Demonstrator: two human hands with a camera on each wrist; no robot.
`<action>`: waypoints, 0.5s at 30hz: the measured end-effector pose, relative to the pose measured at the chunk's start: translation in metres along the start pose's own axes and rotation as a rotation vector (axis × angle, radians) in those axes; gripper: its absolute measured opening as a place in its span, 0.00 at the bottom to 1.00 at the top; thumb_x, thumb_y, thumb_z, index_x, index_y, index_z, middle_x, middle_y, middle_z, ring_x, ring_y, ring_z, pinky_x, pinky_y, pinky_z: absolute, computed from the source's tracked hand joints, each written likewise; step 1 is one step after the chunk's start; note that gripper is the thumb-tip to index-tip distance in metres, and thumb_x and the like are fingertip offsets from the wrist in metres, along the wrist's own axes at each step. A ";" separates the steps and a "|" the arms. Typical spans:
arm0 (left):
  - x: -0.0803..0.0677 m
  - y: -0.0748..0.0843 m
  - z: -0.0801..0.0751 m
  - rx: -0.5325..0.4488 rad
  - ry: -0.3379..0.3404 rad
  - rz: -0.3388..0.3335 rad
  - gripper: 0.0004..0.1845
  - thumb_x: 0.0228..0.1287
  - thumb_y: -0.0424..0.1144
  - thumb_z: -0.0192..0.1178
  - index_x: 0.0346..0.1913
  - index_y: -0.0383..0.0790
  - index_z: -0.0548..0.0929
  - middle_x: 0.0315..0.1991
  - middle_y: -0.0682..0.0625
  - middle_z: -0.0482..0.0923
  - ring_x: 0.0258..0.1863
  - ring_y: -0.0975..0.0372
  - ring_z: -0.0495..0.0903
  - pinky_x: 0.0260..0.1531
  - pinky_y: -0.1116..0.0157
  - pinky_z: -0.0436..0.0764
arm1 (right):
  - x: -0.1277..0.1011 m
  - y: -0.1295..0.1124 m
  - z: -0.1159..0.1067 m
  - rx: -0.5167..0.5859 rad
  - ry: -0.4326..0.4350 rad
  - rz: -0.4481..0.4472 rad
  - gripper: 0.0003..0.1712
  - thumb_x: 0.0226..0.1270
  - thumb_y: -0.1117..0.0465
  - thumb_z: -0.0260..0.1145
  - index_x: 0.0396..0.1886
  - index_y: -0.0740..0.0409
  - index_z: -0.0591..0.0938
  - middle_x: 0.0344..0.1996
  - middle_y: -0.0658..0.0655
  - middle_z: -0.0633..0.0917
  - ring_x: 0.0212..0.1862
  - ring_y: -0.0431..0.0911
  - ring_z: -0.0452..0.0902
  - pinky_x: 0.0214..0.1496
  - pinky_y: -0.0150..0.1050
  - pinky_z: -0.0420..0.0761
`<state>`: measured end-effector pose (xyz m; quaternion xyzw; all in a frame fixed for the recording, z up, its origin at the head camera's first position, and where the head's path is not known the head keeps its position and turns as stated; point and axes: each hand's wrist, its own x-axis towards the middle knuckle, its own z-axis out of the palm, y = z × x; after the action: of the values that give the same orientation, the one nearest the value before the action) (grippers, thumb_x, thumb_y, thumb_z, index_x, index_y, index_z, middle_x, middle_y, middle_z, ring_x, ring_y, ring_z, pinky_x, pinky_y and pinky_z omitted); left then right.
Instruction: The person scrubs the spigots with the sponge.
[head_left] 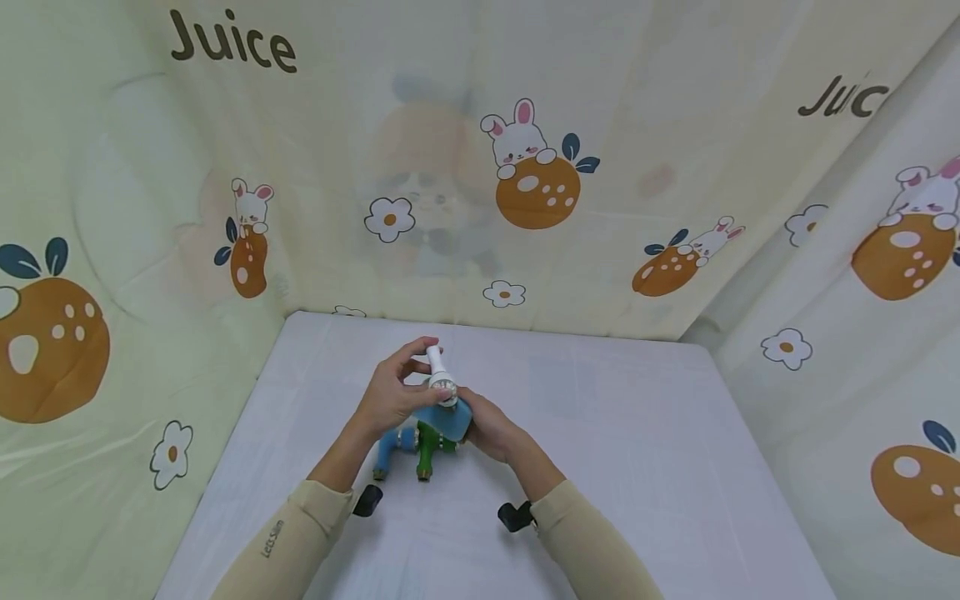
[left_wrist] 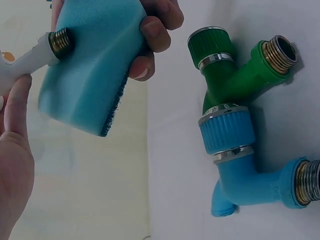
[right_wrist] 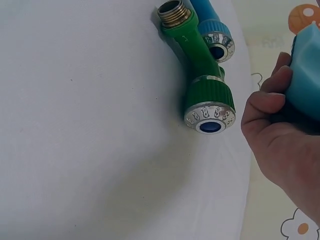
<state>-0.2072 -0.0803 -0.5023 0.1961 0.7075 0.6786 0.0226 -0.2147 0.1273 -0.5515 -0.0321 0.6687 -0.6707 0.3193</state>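
My left hand (head_left: pixel 417 367) pinches a white tap (head_left: pixel 438 372) by its handle end; the thumb (left_wrist: pixel 20 100) lies along the white body (left_wrist: pixel 25 62). The tap's brass thread (left_wrist: pixel 61 41) presses into a blue sponge (head_left: pixel 448 422), which my right hand (head_left: pixel 482 427) grips with curled fingers (left_wrist: pixel 152 32). In the right wrist view, only an edge of the sponge (right_wrist: pixel 307 70) shows above that hand (right_wrist: pixel 277 125). Just below the hands, a green tap (head_left: pixel 427 446) and a blue tap (head_left: pixel 390 446) lie side by side on the table, untouched.
The table (head_left: pixel 637 467) is covered in white cloth. Cream fabric walls (head_left: pixel 525 167) printed with rabbits and oranges close it in at the back and on both sides. The green tap (left_wrist: pixel 235 70) and blue tap (left_wrist: pixel 240 165) touch each other.
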 end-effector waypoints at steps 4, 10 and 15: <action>0.001 0.001 0.001 -0.059 -0.029 0.019 0.40 0.58 0.29 0.75 0.73 0.49 0.74 0.66 0.42 0.72 0.53 0.52 0.79 0.45 0.64 0.88 | 0.000 0.004 0.001 0.038 -0.036 -0.012 0.37 0.84 0.36 0.40 0.81 0.50 0.62 0.68 0.60 0.69 0.64 0.53 0.65 0.62 0.47 0.68; 0.001 0.003 -0.001 -0.175 0.018 0.010 0.40 0.60 0.24 0.71 0.74 0.40 0.66 0.65 0.39 0.70 0.54 0.59 0.80 0.46 0.66 0.88 | 0.004 0.007 -0.001 0.065 0.098 -0.084 0.37 0.85 0.36 0.40 0.81 0.52 0.64 0.66 0.62 0.71 0.61 0.53 0.68 0.56 0.44 0.73; 0.001 0.003 -0.008 -0.205 0.145 -0.048 0.44 0.64 0.26 0.69 0.79 0.44 0.59 0.65 0.41 0.65 0.58 0.57 0.80 0.50 0.69 0.86 | 0.007 0.003 0.000 0.082 0.396 -0.210 0.39 0.82 0.39 0.54 0.83 0.50 0.59 0.70 0.64 0.70 0.68 0.56 0.70 0.69 0.49 0.76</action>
<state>-0.2101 -0.0876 -0.4980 0.1262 0.6386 0.7591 0.0073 -0.2192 0.1246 -0.5571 0.0437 0.6835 -0.7201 0.1114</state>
